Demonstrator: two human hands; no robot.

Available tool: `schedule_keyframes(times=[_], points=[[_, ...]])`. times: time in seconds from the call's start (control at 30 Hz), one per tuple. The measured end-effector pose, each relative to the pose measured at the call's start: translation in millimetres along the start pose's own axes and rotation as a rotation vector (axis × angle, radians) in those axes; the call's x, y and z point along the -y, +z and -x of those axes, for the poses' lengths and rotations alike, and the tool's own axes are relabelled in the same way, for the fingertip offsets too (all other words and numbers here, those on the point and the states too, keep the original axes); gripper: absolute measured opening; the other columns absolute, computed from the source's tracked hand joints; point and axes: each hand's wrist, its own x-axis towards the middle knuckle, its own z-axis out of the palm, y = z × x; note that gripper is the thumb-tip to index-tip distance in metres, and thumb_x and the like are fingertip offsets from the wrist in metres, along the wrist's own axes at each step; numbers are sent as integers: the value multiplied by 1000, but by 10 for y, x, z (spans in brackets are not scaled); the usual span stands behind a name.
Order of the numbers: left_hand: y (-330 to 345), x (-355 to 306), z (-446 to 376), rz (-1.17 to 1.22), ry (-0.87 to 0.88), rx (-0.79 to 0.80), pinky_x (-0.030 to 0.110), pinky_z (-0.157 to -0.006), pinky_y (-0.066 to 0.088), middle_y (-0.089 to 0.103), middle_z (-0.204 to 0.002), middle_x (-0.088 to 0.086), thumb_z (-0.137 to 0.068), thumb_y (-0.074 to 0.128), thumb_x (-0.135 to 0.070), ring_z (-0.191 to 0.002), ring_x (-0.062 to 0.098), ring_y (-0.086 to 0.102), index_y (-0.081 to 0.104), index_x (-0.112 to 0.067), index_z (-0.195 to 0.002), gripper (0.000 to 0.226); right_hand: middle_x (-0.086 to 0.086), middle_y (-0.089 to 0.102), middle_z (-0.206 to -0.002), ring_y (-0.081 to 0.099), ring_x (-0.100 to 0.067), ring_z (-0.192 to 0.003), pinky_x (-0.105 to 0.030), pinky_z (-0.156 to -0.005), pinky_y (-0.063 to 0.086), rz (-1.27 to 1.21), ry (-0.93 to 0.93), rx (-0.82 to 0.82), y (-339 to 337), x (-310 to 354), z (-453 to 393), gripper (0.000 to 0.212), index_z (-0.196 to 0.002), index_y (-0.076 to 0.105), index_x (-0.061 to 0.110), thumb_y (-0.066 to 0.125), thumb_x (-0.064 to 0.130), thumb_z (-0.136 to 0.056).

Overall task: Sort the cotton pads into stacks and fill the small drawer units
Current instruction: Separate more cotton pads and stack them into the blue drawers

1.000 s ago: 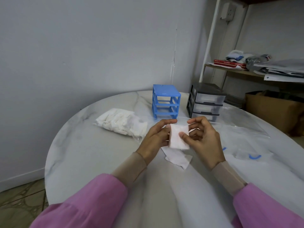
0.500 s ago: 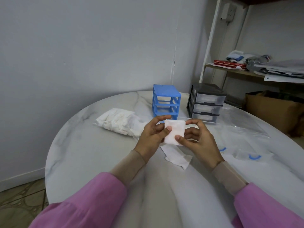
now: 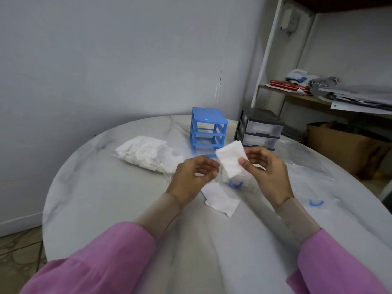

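Note:
My right hand [image 3: 268, 171] pinches a white square cotton pad [image 3: 231, 159] between thumb and fingers, held up above the table. My left hand [image 3: 194, 179] hovers just left of the pad, fingers loosely curled and holding nothing. Below the hands a small stack of pads [image 3: 220, 198] lies on the table. A clear bag full of cotton pads [image 3: 146, 153] sits to the left. The blue drawer frame [image 3: 209, 132] stands behind the hands with its slots bare. The black drawer unit [image 3: 259, 130] stands to its right with clear drawers in it.
The round marble table [image 3: 101, 204] ends close to the wall at the left. Clear drawers with blue handles [image 3: 316, 202] lie on a clear plastic bag at the right. A shelf with papers [image 3: 339, 96] and a cardboard box [image 3: 343, 149] stand behind the table.
My left hand has let go of the pad and drawn slightly left. My right hand has lifted the pad up and to the right, tilting it.

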Motion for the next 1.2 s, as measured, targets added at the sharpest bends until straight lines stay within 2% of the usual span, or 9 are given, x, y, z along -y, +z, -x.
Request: schedule_keyframes(times=[0.1,0.2,0.3,0.47,0.57,0.73,0.8,0.93,1.2], points=[[41,41,39,-200,16,148,16,-83,49,67,-104,1,-84,67,-12,-97,11,61,68,-14,-98,14,4,64,-90,59,-3,-80,-10,-73,49,85,-30,-27,-67,3,-113,18,-88,62,19,67,3,-82],[51,105,43,-468,27,307,25,-91,44,62,-115,-1,-82,69,-24,-105,14,55,64,-19,-114,32,2,62,-94,57,-2,-81,-5,-68,46,180,-63,-64,-144,43,-304,17,-97,61,13,64,2,-85],[25,102,47,-600,38,351,23,-93,38,59,-120,-5,-81,69,-31,-109,11,50,57,-24,-122,43,1,60,-100,56,-11,-90,-11,-72,44,349,-78,-71,-181,56,-526,20,-105,63,9,62,3,-86],[13,66,44,-654,79,413,21,-95,32,57,-117,-4,-85,64,-30,-112,10,43,56,-24,-124,40,0,58,-98,52,-11,-91,-14,-79,40,543,-57,2,-128,-91,-752,21,-105,63,5,61,-2,-85],[9,76,40,-658,109,440,24,-91,35,58,-107,-1,-85,64,-27,-104,11,44,64,-20,-111,27,-1,58,-95,52,-13,-90,-19,-81,40,602,-16,63,-76,-237,-796,19,-101,61,6,61,-3,-84],[19,50,41,-523,162,393,11,-74,34,64,-93,0,-82,68,-19,-83,4,48,66,-11,-92,13,-4,58,-96,53,-15,-90,-21,-81,40,575,90,167,-15,-345,-831,18,-98,56,8,62,-2,-85],[16,17,41,-396,135,357,7,-71,35,63,-85,-7,-82,69,-17,-78,2,51,65,-12,-86,8,-3,57,-96,53,-14,-90,-20,-78,38,596,115,228,-12,-355,-847,17,-101,58,6,61,-1,-86],[4,3,11,-284,100,260,14,-71,39,60,-78,-12,-80,71,-19,-78,5,54,60,-23,-79,12,-3,61,-96,54,-15,-91,-20,-80,38,682,108,329,-8,-398,-865,12,-95,62,10,60,1,-87],[-76,-61,-51,-207,175,-193,2,-67,35,61,-74,-17,-81,70,-13,-71,-12,55,69,-14,-83,3,-9,66,-109,55,-16,-93,-18,-83,38,809,98,404,9,-509,-894,20,-102,69,7,56,0,-88]])
